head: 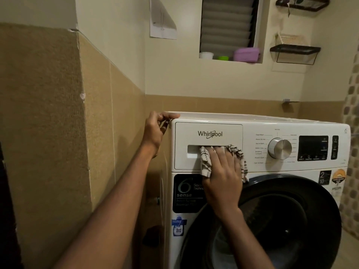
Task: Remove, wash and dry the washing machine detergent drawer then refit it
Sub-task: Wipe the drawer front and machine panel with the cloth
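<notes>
The white detergent drawer (208, 133) sits flush in the top left of the washing machine (252, 171), its front marked Whirlpool. My right hand (221, 175) presses a white cloth with dark checks (206, 162) against the drawer's front, with the fingertips at the handle recess (193, 149). My left hand (156, 131) grips the machine's top left corner, thumb on the lid and fingers curled on the side.
A tiled wall stands close on the left of the machine. The silver program dial (279, 148) and dark display (313, 148) lie right of the drawer. The round dark door (287, 220) is below. Wall racks (295, 51) and a window ledge with containers (231, 55) hang above.
</notes>
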